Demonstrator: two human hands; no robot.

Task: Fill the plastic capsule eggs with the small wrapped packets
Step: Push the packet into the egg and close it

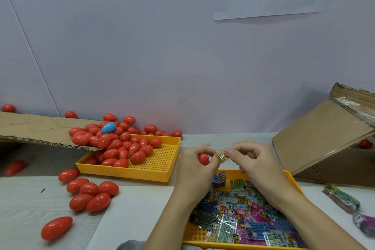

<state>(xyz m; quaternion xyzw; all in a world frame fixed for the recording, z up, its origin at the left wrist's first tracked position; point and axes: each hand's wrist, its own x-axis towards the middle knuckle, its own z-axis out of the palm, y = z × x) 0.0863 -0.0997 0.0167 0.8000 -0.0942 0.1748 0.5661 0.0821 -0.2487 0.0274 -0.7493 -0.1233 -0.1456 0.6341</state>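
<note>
Your left hand (pixel 194 160) is curled around one red capsule egg (pixel 203 159), which shows between the fingers and the thumb; whether the egg is open, you cannot tell from here. Just beside it, at about 3 o'clock, the small wrapped packet (pixel 222 155) is pinched by your right hand (pixel 251 158), with its long axis lying almost level and pointing to 9 o'clock, toward the egg. I judge the packet must travel only leftward, so keep the egg steady.
</note>
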